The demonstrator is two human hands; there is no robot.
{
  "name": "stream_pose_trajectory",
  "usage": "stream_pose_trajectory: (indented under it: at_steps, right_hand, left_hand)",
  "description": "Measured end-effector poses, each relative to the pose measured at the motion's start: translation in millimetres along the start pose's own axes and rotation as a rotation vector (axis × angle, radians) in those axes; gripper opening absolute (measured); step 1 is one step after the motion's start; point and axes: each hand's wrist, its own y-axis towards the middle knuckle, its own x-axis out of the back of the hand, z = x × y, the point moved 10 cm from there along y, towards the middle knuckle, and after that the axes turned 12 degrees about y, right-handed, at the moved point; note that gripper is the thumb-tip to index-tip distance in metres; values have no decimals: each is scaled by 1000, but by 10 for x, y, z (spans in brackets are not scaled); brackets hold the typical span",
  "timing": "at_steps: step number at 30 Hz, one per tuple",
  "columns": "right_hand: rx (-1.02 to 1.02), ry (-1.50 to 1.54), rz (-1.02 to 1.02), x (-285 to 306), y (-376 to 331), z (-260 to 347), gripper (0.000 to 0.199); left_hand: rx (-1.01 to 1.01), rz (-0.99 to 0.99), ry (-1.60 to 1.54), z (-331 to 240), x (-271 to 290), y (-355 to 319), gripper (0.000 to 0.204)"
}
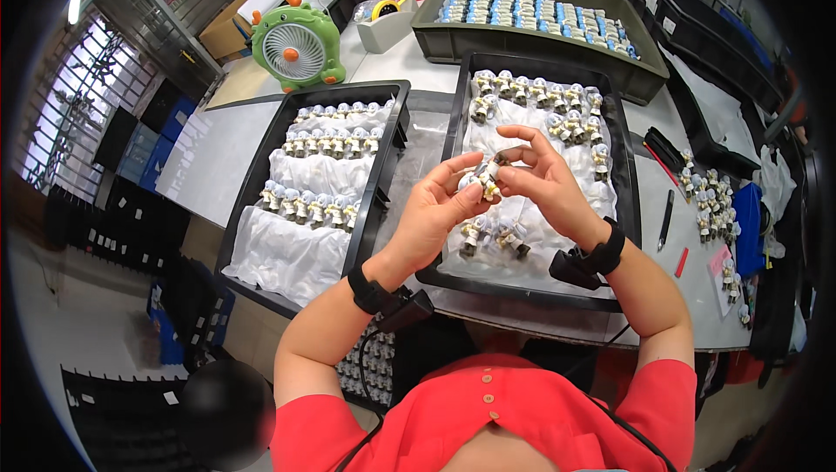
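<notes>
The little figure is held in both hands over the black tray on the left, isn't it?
Not quite: the side is wrong. The head view shows the little figure held in the left hand and right hand over the black tray on the right.

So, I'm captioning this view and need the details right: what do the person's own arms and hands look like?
Neither the left hand nor the right hand wears a glove. Each wrist has a black strap with a dark, boxy device. Thin black cables show near the arms. The red sleeves are short.
</notes>
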Motion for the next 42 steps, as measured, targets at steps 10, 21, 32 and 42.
stream_pose_trajectory:
  at_steps: [10,21,32,42]
  right_hand:
    - [92,-218,109,-70,9,82,34]
    - [328,-425,141,-226,-48,209,32]
    - [357,-359,152,-221,-65,214,28]
    - [311,-347,118,-206,-83,219,30]
  left_hand:
    - [20,15,-132,-11,77,-4,37]
    - [3,5,-207,32,167,63,37]
    - [-6,13,-196,-6,157,51,36]
    - [-26,-49,-154,-86,164,19,41]
